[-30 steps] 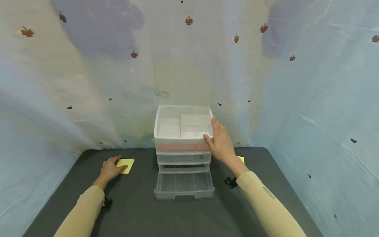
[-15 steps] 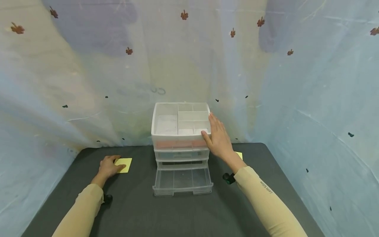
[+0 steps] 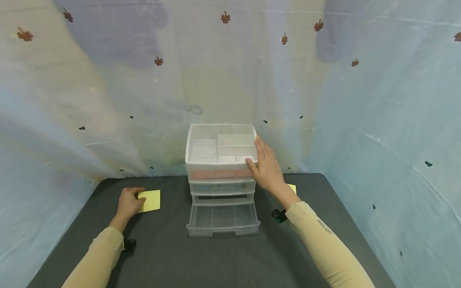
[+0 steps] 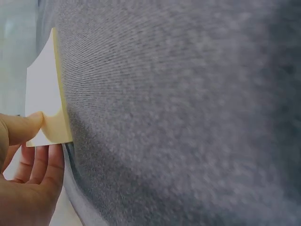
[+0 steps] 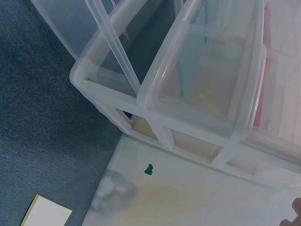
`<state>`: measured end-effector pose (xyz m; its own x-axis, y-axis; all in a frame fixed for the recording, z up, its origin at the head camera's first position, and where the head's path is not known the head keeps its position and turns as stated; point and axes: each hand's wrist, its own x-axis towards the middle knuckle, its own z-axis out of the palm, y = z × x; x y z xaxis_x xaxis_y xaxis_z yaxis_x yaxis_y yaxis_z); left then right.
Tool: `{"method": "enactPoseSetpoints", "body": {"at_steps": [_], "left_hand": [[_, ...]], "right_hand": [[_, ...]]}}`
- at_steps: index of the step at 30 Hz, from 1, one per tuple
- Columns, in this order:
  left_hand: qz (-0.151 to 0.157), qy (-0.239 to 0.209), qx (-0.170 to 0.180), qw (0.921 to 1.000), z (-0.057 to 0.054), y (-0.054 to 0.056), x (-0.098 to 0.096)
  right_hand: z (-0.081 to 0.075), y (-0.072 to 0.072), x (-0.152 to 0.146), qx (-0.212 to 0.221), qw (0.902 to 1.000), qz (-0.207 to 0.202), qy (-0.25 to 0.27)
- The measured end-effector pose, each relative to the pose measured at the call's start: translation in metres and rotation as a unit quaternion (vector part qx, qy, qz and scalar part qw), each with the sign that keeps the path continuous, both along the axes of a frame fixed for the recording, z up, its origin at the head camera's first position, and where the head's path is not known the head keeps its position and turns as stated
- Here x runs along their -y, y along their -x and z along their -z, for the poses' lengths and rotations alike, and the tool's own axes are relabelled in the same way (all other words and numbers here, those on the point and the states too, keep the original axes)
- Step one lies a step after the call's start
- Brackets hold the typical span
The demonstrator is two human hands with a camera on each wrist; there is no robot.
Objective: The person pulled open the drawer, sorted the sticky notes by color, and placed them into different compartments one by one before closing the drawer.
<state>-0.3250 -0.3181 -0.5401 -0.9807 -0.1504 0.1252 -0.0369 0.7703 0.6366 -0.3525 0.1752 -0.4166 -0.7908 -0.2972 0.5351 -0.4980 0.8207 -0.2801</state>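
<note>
My left hand (image 3: pixel 129 203) pinches a pad of yellow sticky notes (image 3: pixel 151 201) at its left edge. In the left wrist view, the thumb lies on the face of the sticky note pad (image 4: pixel 43 89) and the fingers are beneath it. A white drawer organizer (image 3: pixel 222 165) with a divided top tray stands in the middle of the table. Its clear bottom drawer (image 3: pixel 223 231) is pulled out. My right hand (image 3: pixel 268 170) rests with straight fingers against the organizer's right side, thumb by the front rim; only fingertips (image 5: pixel 295 214) show in the right wrist view.
A second yellow sticky note pad (image 3: pixel 292 188) lies right of the organizer, partly hidden by my right wrist. The dark cloth-covered table (image 3: pixel 223 264) ends at a patterned curtain (image 3: pixel 223 88) behind and at the sides. Upper drawers hold pink and bluish contents.
The fingers of my left hand have drawn back to the pad's left edge, and the pad now shows larger and slightly turned. The right hand stays on the organizer. The head view has shifted slightly.
</note>
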Motion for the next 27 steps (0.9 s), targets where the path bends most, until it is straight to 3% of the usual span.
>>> {"method": "enactPoseSetpoints", "body": {"at_steps": [11, 27], "left_hand": [[-0.011, -0.017, -0.025, 0.9995, -0.004, -0.012, 0.000], [-0.027, -0.069, -0.038, 0.9965, -0.021, -0.038, -0.016]], "right_hand": [[0.003, 0.001, -0.002, -0.009, 1.0000, 0.001, 0.001], [0.002, 0.000, -0.001, -0.005, 0.9999, -0.007, 0.013]]}}
